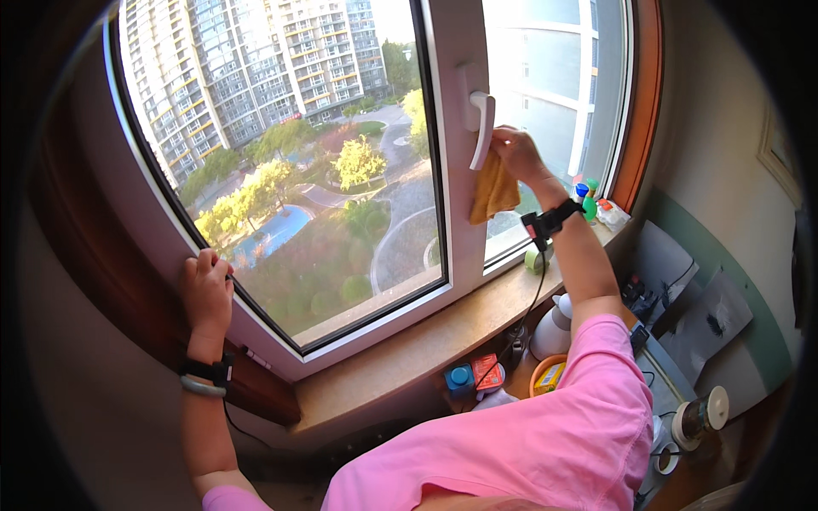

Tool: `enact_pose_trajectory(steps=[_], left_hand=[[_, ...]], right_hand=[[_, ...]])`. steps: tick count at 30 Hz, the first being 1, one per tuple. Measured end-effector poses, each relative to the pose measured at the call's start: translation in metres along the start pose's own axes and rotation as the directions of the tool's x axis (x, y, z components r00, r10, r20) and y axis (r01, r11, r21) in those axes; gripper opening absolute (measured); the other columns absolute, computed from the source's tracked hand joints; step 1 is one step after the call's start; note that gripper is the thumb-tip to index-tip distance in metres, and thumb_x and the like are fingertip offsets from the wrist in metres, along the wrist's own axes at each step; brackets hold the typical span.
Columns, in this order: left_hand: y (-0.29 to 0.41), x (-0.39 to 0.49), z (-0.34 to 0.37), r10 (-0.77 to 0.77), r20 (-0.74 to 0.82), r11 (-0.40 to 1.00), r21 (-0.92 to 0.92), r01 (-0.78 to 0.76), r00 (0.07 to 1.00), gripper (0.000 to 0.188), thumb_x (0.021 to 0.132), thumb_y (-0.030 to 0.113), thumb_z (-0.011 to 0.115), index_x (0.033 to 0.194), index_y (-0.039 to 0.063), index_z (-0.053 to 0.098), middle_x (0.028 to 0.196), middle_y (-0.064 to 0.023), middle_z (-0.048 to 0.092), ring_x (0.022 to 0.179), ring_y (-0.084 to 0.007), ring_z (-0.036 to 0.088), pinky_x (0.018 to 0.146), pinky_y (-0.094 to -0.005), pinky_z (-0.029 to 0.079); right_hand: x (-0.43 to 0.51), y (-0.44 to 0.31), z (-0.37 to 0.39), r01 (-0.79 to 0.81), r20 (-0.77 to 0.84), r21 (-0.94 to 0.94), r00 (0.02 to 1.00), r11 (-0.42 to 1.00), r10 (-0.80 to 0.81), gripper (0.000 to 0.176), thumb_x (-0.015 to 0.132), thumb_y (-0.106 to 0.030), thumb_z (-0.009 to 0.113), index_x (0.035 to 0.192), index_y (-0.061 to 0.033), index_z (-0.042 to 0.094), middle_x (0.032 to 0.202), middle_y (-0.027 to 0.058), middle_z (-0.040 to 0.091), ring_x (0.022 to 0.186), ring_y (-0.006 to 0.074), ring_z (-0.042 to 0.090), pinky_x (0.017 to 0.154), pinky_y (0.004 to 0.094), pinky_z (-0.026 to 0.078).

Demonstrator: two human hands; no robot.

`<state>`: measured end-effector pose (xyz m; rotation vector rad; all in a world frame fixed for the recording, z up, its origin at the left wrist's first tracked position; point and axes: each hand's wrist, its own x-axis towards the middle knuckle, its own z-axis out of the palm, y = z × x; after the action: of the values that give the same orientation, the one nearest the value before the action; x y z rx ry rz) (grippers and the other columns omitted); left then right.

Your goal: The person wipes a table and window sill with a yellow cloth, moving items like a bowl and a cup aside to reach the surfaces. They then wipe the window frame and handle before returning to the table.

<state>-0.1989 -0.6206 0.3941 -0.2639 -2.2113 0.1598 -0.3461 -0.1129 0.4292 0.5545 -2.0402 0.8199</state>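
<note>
My right hand [516, 152] pinches an orange-brown cloth [496, 190] just right of the white window handle [484, 131]. The cloth hangs down over the window frame [465, 255], and the handle points downward. At the left, my left hand [209, 287] rests with curled fingers on the left edge of the window frame, beside the black seal of the pane [345, 255]. Whether those fingers grip anything is hard to see. A window hinge [257, 358] sits below that hand.
Along the stone windowsill [409, 345] stand a roll of green tape [534, 260] and spray bottles [589, 203]. Below it are a white jug [551, 332], an orange basket [540, 367] and small boxes [487, 372]. A glass pot [700, 415] stands at the lower right.
</note>
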Motion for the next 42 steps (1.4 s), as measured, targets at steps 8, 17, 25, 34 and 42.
enact_pose_trajectory(steps=[8,17,25,34,42], left_hand=[[-0.007,-0.003,0.012,-0.001,-0.057,1.000,-0.021,0.000,0.998,0.019,0.064,-0.001,0.068,0.076,0.008,0.057,0.092,-0.0030,0.047,0.087,-0.0234,0.045,0.078,-0.0345,0.042],[-0.012,-0.007,0.017,-0.002,-0.071,1.000,-0.010,0.001,0.997,0.016,0.067,0.003,0.065,0.081,0.007,0.057,0.096,-0.0016,0.049,0.086,-0.0221,0.046,0.079,-0.0330,0.043],[-0.017,-0.007,0.019,0.063,-0.164,0.998,0.005,-0.063,0.984,0.013,0.065,0.006,0.064,0.076,0.009,0.057,0.091,-0.0009,0.050,0.084,-0.0208,0.047,0.075,-0.0319,0.043],[-0.020,-0.008,0.032,0.039,-0.198,0.999,-0.019,-0.044,0.979,0.011,0.066,0.003,0.063,0.073,0.008,0.056,0.091,-0.0019,0.051,0.083,-0.0217,0.047,0.074,-0.0340,0.044],[-0.021,-0.009,0.032,0.054,-0.190,0.998,0.024,-0.050,0.980,0.011,0.067,0.004,0.063,0.075,0.009,0.057,0.091,-0.0013,0.051,0.082,-0.0213,0.048,0.076,-0.0328,0.043]], right_hand=[[0.072,-0.090,-0.036,0.489,-0.098,-0.654,0.702,0.577,-0.706,0.019,0.080,-0.011,0.058,0.097,-0.0103,0.065,0.097,0.0052,0.063,0.096,0.0240,0.057,0.085,0.0343,0.045],[0.037,-0.090,0.008,0.562,0.429,-0.813,0.755,0.153,-0.496,0.010,0.072,-0.008,0.053,0.065,-0.0094,0.059,0.073,0.0038,0.057,0.086,0.0199,0.056,0.100,0.0334,0.038],[0.042,-0.104,-0.003,0.505,0.384,-0.815,0.838,0.284,-0.388,0.010,0.072,-0.011,0.055,0.070,-0.0145,0.064,0.079,0.0012,0.059,0.090,0.0199,0.055,0.092,0.0340,0.041],[0.034,-0.104,0.016,0.560,0.529,-0.816,0.824,0.143,-0.204,0.009,0.070,-0.012,0.060,0.065,-0.0174,0.066,0.080,-0.0015,0.058,0.088,0.0182,0.055,0.085,0.0342,0.042],[0.033,-0.127,0.017,0.345,0.025,-0.821,0.818,0.454,-0.575,0.006,0.078,-0.014,0.057,0.078,-0.0100,0.061,0.079,0.0041,0.061,0.078,0.0232,0.061,0.072,0.0345,0.050]])
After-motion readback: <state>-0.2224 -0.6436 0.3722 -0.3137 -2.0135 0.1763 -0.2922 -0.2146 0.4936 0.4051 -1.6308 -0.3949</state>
